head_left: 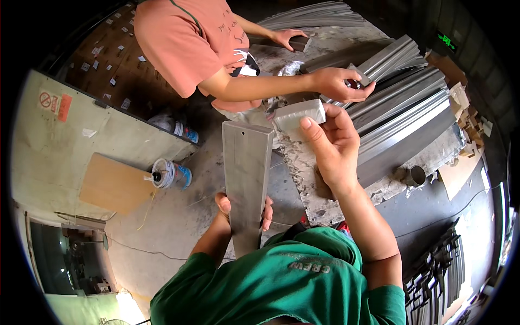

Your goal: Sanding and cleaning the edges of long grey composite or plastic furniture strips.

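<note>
My left hand [222, 203] is wrapped round a long grey rectangular metal tube [247, 173], thumb on one side and fingers on the other. The tube stands nearly upright in front of me, with a small hole near its top end. To the right of that end, my right hand [340, 149] grips a small pale block [299, 115] between thumb and fingers. The block looks wrapped or coated; its material I cannot make out. Block and tube are apart.
Across from me a person in a pink shirt [181, 46] handles metal pieces. Stacked metal profiles [401, 103] lie on a worn worktable [314, 203]. A bucket [172, 174] stands on the floor at left; more profiles [436, 276] lie at lower right.
</note>
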The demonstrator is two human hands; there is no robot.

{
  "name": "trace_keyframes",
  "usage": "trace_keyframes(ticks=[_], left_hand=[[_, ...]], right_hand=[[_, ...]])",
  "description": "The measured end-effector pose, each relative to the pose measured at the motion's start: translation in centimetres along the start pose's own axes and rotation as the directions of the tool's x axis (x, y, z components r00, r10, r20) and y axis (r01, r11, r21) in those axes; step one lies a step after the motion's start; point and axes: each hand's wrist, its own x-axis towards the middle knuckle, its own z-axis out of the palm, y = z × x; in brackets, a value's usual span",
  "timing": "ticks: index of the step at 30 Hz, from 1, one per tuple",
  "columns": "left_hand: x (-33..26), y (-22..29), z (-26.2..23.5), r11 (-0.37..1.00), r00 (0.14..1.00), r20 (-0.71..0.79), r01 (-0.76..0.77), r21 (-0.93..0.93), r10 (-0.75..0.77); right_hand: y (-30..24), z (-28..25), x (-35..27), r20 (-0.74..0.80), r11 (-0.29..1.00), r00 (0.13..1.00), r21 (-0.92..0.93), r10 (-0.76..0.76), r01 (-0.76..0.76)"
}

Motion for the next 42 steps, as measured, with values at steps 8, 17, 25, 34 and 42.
trace_keyframes(ticks=[8,17,25,34,42], left_hand=[[-1.8,-0.5,0.1,0.996,0.995,0.051,-0.084,0.005,0.083],[-3.7,-1.6,0.0,0.98,0.968,0.153,-0.199,-0.013,0.199],[-5.2,-1.8,1.0,0.964,0.953,0.148,-0.266,-0.007,0.264],[-5.4,-2.2,0.7,0.953,0.945,0.123,-0.303,-0.023,0.303],[-4.6,-2.8,0.9,0.955,0.955,-0.012,-0.296,-0.005,0.295]], right_hand=[[2.2,2.1,0.6,0.045,0.99,0.994,0.095,0.105,-0.109],[3.6,4.2,-0.6,0.162,0.997,0.987,0.075,-0.02,0.008],[3.8,5.7,-1.2,0.201,0.989,0.979,0.139,0.013,-0.042],[5.4,6.1,-0.4,0.203,0.973,0.978,0.21,0.054,-0.097],[7.4,4.8,0.9,0.103,0.872,0.959,0.4,0.263,-0.282]])
